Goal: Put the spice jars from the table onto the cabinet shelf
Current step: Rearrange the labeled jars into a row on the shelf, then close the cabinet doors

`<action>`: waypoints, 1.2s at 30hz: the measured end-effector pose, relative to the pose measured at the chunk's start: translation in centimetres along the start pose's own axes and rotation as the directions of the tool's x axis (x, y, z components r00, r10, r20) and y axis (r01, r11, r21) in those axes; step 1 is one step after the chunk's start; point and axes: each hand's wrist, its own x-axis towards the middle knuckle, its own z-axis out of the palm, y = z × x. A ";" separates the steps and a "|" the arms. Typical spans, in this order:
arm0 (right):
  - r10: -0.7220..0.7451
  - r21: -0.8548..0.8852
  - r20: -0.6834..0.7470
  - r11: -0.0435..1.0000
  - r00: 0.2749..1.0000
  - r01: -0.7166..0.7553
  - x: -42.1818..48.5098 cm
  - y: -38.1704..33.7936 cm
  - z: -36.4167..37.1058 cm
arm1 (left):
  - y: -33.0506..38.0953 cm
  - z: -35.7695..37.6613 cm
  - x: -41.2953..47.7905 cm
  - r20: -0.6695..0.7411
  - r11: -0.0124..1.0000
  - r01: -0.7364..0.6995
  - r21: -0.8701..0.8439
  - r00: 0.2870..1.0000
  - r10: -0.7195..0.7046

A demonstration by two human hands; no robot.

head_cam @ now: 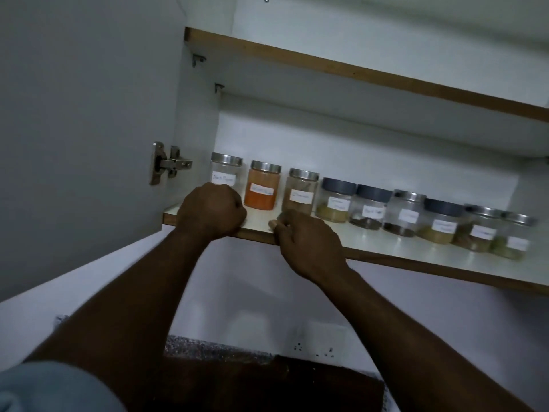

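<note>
A row of several labelled spice jars stands on the white cabinet shelf. From the left come a clear jar, an orange jar and a brown jar, all with steel lids. My left hand is curled into a fist on the shelf's front edge, covering the foot of the clear jar, and nothing shows inside it. My right hand lies at the shelf edge with its fingers curled toward the foot of the brown jar. Whether they grip that jar is hidden.
The open cabinet door hangs at the left on a steel hinge. A second shelf runs above. Below are a white wall with sockets, a speckled counter strip and a dark board.
</note>
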 end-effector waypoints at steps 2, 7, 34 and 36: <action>0.011 -0.023 -0.002 1.000 1.000 -0.011 -2.0 1.3 -0.5 | 0.8 -0.1 -0.2 0.007 1.000 0.026 0.012 1.000 -0.026; -0.060 -0.075 0.121 0.995 0.991 0.069 -6.7 1.7 -1.4 | 2.7 0.0 -2.7 -0.004 0.988 0.018 0.151 1.000 -0.018; -0.196 0.494 -0.061 0.846 0.979 0.201 -22.6 -18.0 -21.7 | 15.0 -27.2 -35.1 -0.771 0.985 0.073 0.155 0.632 0.075; -0.214 0.521 -0.083 0.823 0.973 0.226 -22.7 -19.9 -22.8 | 14.4 -30.2 -35.4 -0.840 0.984 0.143 0.104 0.543 0.009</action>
